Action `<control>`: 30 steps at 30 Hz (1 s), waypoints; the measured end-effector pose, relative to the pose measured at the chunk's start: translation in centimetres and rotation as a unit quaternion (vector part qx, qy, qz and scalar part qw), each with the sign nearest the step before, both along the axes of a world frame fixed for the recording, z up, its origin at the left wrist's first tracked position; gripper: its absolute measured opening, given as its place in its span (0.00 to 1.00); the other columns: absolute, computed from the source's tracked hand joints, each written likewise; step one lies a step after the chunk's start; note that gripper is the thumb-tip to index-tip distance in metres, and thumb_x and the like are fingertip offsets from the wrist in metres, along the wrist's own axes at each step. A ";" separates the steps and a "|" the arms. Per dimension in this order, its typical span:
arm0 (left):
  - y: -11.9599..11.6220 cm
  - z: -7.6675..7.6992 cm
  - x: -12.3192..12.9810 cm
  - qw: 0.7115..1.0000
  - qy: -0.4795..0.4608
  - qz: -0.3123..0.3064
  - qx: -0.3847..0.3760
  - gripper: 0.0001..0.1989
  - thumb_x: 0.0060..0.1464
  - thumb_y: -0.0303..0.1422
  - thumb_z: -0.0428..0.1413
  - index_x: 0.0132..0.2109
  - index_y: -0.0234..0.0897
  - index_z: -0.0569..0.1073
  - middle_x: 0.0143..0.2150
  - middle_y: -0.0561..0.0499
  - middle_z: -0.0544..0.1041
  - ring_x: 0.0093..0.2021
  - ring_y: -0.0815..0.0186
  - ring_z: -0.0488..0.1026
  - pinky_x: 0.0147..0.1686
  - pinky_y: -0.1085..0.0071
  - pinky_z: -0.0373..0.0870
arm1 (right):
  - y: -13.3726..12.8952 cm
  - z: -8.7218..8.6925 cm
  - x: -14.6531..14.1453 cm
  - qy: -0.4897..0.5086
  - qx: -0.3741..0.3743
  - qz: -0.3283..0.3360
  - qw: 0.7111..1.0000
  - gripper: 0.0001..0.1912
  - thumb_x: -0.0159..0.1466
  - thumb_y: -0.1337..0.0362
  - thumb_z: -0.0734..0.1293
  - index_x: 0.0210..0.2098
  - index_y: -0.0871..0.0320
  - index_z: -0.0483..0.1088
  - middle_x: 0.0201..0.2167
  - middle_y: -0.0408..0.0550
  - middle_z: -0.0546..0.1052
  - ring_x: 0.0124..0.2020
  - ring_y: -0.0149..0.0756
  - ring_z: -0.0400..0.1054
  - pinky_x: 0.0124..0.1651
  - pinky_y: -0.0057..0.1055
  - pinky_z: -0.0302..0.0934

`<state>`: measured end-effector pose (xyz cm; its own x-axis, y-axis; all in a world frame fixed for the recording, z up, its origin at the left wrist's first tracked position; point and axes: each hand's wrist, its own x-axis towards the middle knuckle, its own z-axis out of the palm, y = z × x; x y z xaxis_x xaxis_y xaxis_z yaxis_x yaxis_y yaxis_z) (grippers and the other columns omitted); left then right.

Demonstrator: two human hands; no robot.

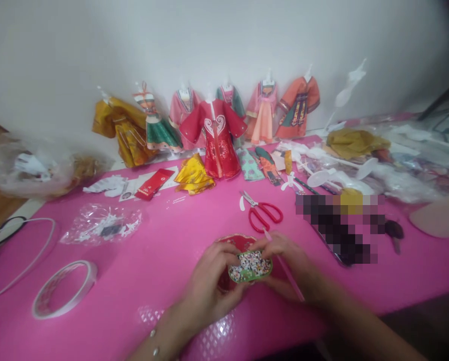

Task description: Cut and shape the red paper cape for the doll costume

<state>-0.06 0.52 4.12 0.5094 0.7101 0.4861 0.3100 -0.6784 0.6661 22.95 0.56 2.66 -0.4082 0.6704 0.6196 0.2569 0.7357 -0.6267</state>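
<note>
Between my two hands is a small green-rimmed box of tiny mixed-colour beads [250, 266]. My left hand [212, 278] is closed on its left side, thumb below and fingers at the top edge. My right hand [294, 263] grips a slim pink pen-like stick [291, 280] that slants down to the right, while its fingers also touch the box's right edge. A red piece of cloth with a patterned border [239, 241] lies under the box, partly covered by it and my hands. Red-handled scissors [262, 210] rest just beyond, blades partly open.
Several doll dresses on stands, including a red robe [224, 135], line the wall. A tape roll [64, 291] and a clear bag of white parts [106, 225] lie left. A dark pixelated object [335, 230] and piled plastic bags [401, 170] occupy the right of the pink table [134, 271].
</note>
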 end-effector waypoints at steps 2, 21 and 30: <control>0.0 -0.1 -0.1 1.000 0.005 -0.003 -0.001 0.12 0.53 0.27 0.60 0.44 0.40 0.67 0.45 0.45 0.72 0.45 0.59 0.73 0.43 0.60 0.73 | 0.0 0.0 0.0 -0.002 -0.004 0.005 1.000 0.19 0.60 0.70 0.71 0.48 0.55 0.62 0.46 0.50 0.75 0.43 0.42 0.69 0.47 0.43 0.63; 0.5 0.2 0.0 0.998 0.034 0.032 0.038 0.10 0.55 0.28 0.60 0.43 0.40 0.68 0.41 0.47 0.75 0.42 0.60 0.74 0.42 0.62 0.73 | 0.2 -0.1 -0.1 -0.021 -0.024 0.002 1.000 0.19 0.62 0.66 0.69 0.50 0.55 0.62 0.49 0.54 0.75 0.48 0.43 0.71 0.50 0.42 0.66; 1.1 0.0 -0.6 0.998 0.012 0.062 0.025 0.10 0.55 0.28 0.59 0.44 0.41 0.69 0.41 0.47 0.76 0.42 0.60 0.76 0.40 0.62 0.75 | 0.1 1.1 0.5 -0.051 0.058 -0.120 0.990 0.09 0.68 0.66 0.60 0.48 0.52 0.65 0.48 0.49 0.77 0.50 0.42 0.71 0.63 0.52 0.54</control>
